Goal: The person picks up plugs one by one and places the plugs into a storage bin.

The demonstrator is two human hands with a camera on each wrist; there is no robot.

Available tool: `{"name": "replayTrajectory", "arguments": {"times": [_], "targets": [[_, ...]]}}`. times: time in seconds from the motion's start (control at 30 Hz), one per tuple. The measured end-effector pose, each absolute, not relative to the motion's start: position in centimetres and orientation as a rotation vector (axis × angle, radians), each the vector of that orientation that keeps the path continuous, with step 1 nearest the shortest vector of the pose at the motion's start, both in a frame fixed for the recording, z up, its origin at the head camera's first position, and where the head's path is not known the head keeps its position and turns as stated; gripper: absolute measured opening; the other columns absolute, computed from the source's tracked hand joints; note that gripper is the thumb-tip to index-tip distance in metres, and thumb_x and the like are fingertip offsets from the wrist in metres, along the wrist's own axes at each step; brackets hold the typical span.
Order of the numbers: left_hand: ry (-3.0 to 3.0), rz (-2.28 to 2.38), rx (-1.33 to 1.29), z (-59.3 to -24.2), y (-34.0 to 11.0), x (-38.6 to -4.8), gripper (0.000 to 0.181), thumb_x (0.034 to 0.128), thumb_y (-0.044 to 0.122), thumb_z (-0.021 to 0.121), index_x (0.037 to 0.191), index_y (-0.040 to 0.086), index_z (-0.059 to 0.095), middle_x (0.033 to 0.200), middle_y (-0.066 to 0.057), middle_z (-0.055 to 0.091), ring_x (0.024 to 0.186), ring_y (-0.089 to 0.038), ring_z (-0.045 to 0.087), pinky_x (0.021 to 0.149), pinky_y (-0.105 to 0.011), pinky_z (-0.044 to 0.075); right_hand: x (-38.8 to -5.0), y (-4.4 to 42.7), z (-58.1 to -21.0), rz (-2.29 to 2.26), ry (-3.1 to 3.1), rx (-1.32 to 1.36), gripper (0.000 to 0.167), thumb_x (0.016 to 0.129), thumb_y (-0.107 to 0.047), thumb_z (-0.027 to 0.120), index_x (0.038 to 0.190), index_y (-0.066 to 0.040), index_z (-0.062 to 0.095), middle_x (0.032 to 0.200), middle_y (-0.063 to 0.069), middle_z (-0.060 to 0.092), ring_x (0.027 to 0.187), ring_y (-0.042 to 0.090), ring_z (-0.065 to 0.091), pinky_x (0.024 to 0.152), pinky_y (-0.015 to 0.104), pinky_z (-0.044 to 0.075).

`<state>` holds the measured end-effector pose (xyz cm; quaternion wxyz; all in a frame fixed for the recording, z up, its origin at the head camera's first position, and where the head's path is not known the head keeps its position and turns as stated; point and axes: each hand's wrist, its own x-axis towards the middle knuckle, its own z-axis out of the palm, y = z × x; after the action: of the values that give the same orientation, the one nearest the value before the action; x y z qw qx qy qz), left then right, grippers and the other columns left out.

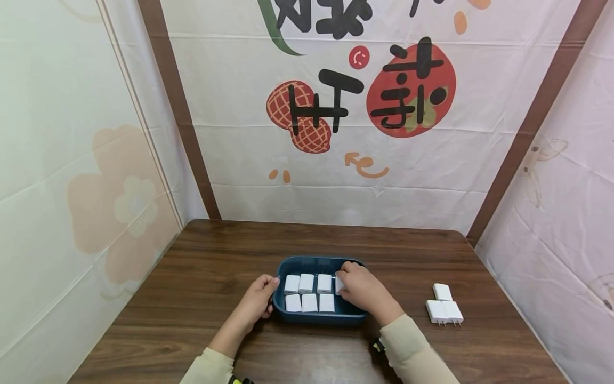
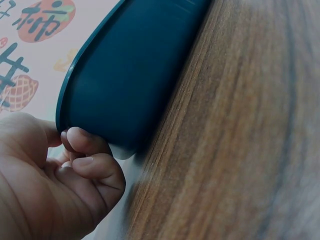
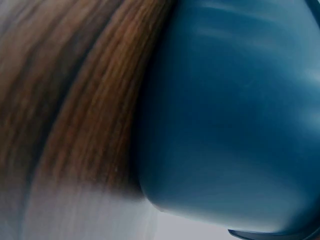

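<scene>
A dark blue plastic tray [image 1: 321,318] stands on the table, with white power adapters in two rows inside it. Its left end is pinched by my left hand [image 1: 258,298]; in the left wrist view the thumb and curled fingers [image 2: 92,145] meet at the rim. My right hand [image 1: 362,287] reaches into the right part of the tray and grips a white power adapter [image 1: 339,285], partly covered by the fingers. The right wrist view shows the tray's outer wall [image 3: 230,120] close up, without the hand.
Three more white adapters [image 1: 443,309] lie together on the wooden table [image 1: 398,250] to the right, prongs showing on the near ones. A printed cloth [image 1: 240,133] hangs behind the table, and pale cloths hang at both sides.
</scene>
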<state>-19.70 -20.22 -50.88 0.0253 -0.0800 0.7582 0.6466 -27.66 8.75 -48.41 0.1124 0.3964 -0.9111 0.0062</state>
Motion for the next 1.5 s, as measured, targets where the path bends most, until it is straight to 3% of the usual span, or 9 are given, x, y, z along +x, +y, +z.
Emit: {"name": "replayTrajectory", "arguments": {"times": [1.5], "targets": [[2.343, 2.003, -0.248, -50.85, -20.15, -19.58, 0.033, 0.1097, 0.033, 0.048, 0.112, 0.001, 0.055, 0.073, -0.004, 0.048, 0.057, -0.016, 0.048, 0.046, -0.024, 0.038, -27.70, 8.53, -48.54, 0.049, -2.715, 1.152, 0.042, 0.092, -0.029, 0.079, 0.125, -0.005, 0.070, 0.119, 0.009, 0.066, 0.108, 0.022, 0.065, 0.092, 0.036, 0.057]]}}
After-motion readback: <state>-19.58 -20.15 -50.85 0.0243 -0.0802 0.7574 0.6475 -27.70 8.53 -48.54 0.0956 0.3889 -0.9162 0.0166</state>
